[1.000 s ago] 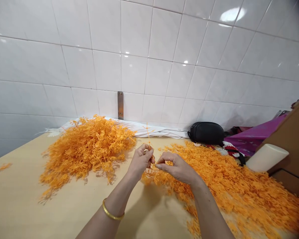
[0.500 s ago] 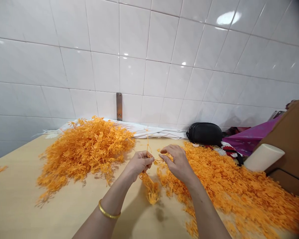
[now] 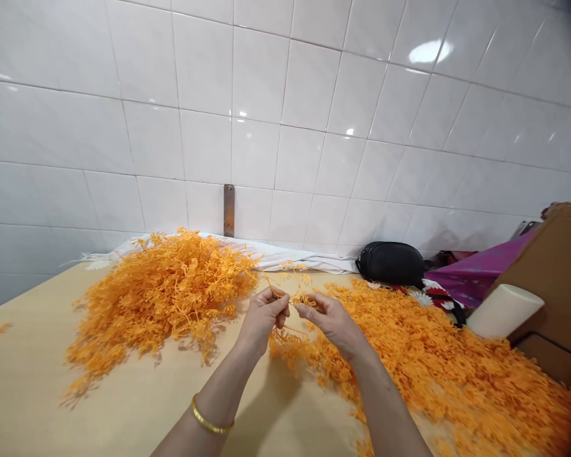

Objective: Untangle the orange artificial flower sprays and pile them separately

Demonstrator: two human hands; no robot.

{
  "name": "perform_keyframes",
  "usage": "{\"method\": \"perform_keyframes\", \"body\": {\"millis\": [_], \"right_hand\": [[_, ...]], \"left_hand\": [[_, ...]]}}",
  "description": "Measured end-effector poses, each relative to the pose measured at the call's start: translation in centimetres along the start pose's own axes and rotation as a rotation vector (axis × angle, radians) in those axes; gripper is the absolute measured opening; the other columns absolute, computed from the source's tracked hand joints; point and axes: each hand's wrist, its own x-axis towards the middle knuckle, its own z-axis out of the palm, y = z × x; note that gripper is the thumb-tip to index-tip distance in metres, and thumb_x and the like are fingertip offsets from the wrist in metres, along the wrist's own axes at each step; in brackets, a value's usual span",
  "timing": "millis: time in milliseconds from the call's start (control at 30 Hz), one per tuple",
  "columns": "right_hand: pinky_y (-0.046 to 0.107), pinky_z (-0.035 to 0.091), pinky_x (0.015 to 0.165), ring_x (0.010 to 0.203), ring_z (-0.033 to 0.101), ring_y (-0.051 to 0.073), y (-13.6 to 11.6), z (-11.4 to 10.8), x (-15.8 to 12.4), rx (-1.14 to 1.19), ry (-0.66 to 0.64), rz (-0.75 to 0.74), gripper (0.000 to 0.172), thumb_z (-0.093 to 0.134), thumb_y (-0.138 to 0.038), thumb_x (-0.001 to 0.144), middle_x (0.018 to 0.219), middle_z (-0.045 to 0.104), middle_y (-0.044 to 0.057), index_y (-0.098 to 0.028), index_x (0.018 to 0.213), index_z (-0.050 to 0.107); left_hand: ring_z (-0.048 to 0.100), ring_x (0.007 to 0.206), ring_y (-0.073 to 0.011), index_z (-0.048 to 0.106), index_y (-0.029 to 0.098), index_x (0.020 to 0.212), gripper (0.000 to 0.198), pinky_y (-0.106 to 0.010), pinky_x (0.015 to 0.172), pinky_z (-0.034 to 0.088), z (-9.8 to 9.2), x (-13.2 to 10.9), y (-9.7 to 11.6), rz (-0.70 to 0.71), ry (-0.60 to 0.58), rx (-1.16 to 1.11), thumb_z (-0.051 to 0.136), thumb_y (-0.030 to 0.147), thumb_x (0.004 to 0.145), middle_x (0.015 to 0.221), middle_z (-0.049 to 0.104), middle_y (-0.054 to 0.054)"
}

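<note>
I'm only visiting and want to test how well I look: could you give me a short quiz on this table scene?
1. True or false: the bangle is on the left wrist.
2. What do the left hand and right hand pinch between them? A) a knife B) an orange sprig C) a brush
3. How many orange heaps lie on the table?

Key: 1 true. 2 B. 3 two, a left heap and a right heap.
</note>
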Motion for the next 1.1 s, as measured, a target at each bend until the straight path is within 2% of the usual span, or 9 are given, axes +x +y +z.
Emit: {"method": "perform_keyframes", "body": {"millis": [100, 200, 367, 500, 633, 733, 833, 933, 1100], "right_hand": [[0.022, 0.035, 0.052, 0.053, 0.042, 0.010, 0.3, 0.4, 0.1, 0.011, 0.002, -0.029, 0.034, 0.046, -0.048, 0.072, 0.054, 0.045, -0.002, -0.016, 0.061, 0.049], [0.022, 0.032, 0.049, 0.049, 0.039, 0.009, 0.3, -0.1, 0.1, -0.014, 0.051, -0.046, 0.036, 0.040, -0.048, 0.075, 0.050, 0.042, -0.003, -0.016, 0.062, 0.049], [0.022, 0.029, 0.047, 0.046, 0.037, 0.009, 0.3, -1.1, 0.1, -0.172, 0.128, -0.089, 0.035, 0.037, -0.046, 0.078, 0.048, 0.042, -0.004, -0.017, 0.060, 0.048], [0.022, 0.025, 0.044, 0.043, 0.032, 0.009, 0.2, -0.8, 0.0, -0.296, 0.279, -0.119, 0.032, 0.037, -0.042, 0.079, 0.045, 0.036, -0.005, -0.019, 0.058, 0.045], [0.023, 0.027, 0.045, 0.043, 0.033, 0.010, 0.2, -0.4, 0.1, -0.311, 0.423, -0.129, 0.032, 0.037, -0.041, 0.079, 0.044, 0.035, -0.005, -0.019, 0.056, 0.044], [0.024, 0.030, 0.045, 0.043, 0.037, 0.011, 1.1, -1.9, 0.3, -0.201, 0.619, -0.072, 0.032, 0.040, -0.044, 0.076, 0.045, 0.041, -0.003, -0.019, 0.058, 0.046], [0.025, 0.033, 0.045, 0.040, 0.039, 0.011, 2.3, -4.7, 0.5, 0.065, 0.873, 0.055, 0.032, 0.043, -0.048, 0.072, 0.041, 0.039, -0.004, -0.018, 0.060, 0.047], [0.025, 0.039, 0.051, 0.043, 0.045, 0.010, 3.0, -5.8, 0.7, 0.318, 0.776, 0.179, 0.024, 0.053, -0.041, 0.066, 0.044, 0.043, -0.004, -0.016, 0.065, 0.051], [0.024, 0.040, 0.052, 0.043, 0.045, 0.006, 2.1, -2.7, 1.1, 0.625, 0.377, 0.333, 0.029, 0.065, -0.024, 0.054, 0.055, 0.049, -0.004, -0.017, 0.080, 0.057]], "left_hand": [[0.034, 0.036, -0.0038, 0.045, 0.015, 0.059, 0.025, -0.019, 0.040, 0.022, 0.1, -0.1, 0.1, 0.003, -0.005, 0.007, 0.061, 0.034, 0.060, 0.046, 0.046, 0.004], [0.030, 0.035, -0.0031, 0.047, 0.015, 0.060, 0.025, -0.019, 0.039, 0.020, 0.2, -0.2, 0.2, -0.044, -0.019, 0.042, 0.061, 0.036, 0.060, 0.044, 0.043, 0.005], [0.029, 0.036, -0.0037, 0.051, 0.013, 0.053, 0.026, -0.020, 0.040, 0.018, 0.1, -0.5, 0.1, -0.164, -0.140, 0.178, 0.060, 0.037, 0.060, 0.043, 0.041, 0.004], [0.023, 0.038, -0.0033, 0.053, 0.013, 0.052, 0.025, -0.021, 0.041, 0.014, 0.4, -0.6, 0.1, -0.158, -0.184, 0.236, 0.059, 0.035, 0.061, 0.042, 0.035, 0.005], [0.018, 0.037, -0.0031, 0.053, 0.014, 0.051, 0.026, -0.022, 0.041, 0.010, 0.9, -0.9, 0.5, -0.131, -0.158, 0.256, 0.059, 0.037, 0.060, 0.040, 0.030, 0.006], [0.016, 0.037, -0.0028, 0.052, 0.014, 0.048, 0.026, -0.022, 0.041, 0.009, 0.7, -0.8, 0.8, -0.130, -0.135, 0.285, 0.061, 0.036, 0.058, 0.039, 0.029, 0.006], [0.016, 0.037, -0.0031, 0.051, 0.014, 0.048, 0.027, -0.022, 0.041, 0.010, 0.0, -0.5, 0.8, -0.124, -0.050, 0.267, 0.061, 0.036, 0.058, 0.038, 0.027, 0.007], [0.017, 0.038, -0.0037, 0.051, 0.014, 0.052, 0.027, -0.022, 0.041, 0.012, -0.2, -0.2, 0.3, -0.100, 0.044, 0.185, 0.059, 0.038, 0.059, 0.039, 0.027, 0.007], [0.019, 0.039, -0.0039, 0.052, 0.013, 0.056, 0.026, -0.021, 0.042, 0.014, 0.2, -0.1, -0.3, -0.052, 0.099, 0.119, 0.059, 0.038, 0.060, 0.039, 0.026, 0.008]]}}
